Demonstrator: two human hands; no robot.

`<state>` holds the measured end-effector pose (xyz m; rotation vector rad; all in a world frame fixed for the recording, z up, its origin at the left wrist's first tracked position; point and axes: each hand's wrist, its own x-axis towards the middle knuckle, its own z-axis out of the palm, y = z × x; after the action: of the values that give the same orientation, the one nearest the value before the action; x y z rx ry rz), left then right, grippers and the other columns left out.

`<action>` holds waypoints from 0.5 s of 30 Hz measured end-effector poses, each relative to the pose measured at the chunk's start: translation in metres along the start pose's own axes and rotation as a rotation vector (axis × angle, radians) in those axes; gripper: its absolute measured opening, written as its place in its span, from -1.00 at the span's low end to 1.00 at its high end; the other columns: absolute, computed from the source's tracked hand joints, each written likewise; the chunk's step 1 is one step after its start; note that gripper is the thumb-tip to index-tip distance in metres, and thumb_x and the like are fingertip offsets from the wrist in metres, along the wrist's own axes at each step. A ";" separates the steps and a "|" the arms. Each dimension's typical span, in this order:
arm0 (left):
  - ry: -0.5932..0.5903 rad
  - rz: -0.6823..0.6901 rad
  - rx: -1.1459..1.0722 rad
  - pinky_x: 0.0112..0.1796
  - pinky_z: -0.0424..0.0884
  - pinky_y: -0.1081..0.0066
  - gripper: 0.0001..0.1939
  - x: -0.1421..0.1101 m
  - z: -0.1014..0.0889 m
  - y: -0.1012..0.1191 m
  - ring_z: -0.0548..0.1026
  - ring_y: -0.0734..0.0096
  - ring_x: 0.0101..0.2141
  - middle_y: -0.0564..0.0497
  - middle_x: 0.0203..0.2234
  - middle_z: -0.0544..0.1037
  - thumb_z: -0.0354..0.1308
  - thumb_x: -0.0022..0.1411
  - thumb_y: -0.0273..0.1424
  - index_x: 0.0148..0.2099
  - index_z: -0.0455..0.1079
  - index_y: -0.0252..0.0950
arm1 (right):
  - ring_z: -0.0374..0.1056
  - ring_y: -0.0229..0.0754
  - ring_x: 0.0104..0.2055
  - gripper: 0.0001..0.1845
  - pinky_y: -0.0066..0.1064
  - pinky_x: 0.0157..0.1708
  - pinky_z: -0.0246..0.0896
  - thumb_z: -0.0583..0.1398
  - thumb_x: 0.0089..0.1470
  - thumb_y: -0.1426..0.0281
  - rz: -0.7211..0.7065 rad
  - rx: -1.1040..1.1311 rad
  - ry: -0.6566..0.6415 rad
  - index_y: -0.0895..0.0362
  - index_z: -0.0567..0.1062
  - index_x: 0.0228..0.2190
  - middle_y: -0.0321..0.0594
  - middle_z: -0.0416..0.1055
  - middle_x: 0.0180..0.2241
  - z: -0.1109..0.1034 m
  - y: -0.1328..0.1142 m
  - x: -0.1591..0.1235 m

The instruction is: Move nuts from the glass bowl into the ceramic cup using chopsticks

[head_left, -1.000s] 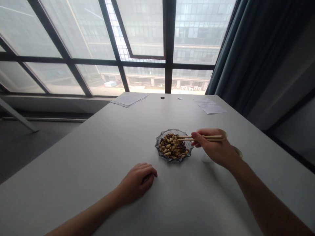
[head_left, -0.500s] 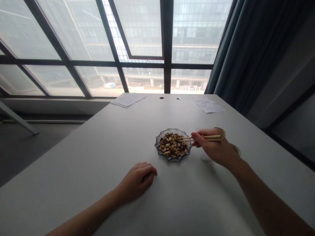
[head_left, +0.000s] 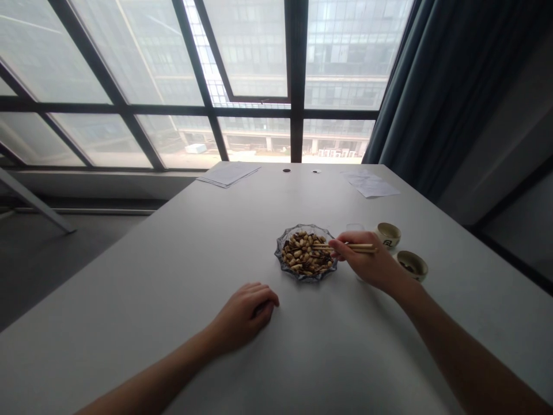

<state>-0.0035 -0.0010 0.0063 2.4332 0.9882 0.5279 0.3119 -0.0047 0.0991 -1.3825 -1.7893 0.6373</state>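
My right hand [head_left: 366, 258] is closed round a pair of wooden chopsticks [head_left: 360, 248]. Their tips reach over the rim of a scalloped glass bowl [head_left: 306, 277] and into a heap of pale nuts and darker pieces [head_left: 304, 253]. Whether the tips pinch a single piece is too small to tell. On the table in front of the bowl, my left hand [head_left: 247, 312] rests with its fingers curled in and its thumb tucked beneath. Nothing shows in it.
Beyond my right hand stand two small ceramic cups, a far cup [head_left: 389, 234] and a nearer cup [head_left: 412, 265] with dark bits inside. A clear container [head_left: 355, 227] is partly hidden by that hand. Papers lie on the white table [head_left: 194, 253] at far left [head_left: 231, 173] and far right [head_left: 372, 183].
My right hand has shifted a little left with the chopsticks, leaving the two cups more exposed. The view has turned slightly. My left hand stays on the table.
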 end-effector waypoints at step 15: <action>-0.005 -0.005 0.007 -0.14 0.35 0.37 -0.78 0.000 0.000 0.000 0.51 0.30 -0.25 0.00 -0.32 0.60 0.03 0.33 -0.51 -0.18 0.50 -0.22 | 0.52 -0.07 -0.39 -0.57 -0.38 -0.39 0.36 0.18 0.31 0.18 -0.019 -0.026 -0.026 0.19 0.66 -0.42 -0.14 0.58 -0.48 -0.001 0.009 0.005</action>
<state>-0.0037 -0.0014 0.0066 2.4361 0.9959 0.5166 0.3170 0.0029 0.0944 -1.3785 -1.8353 0.6264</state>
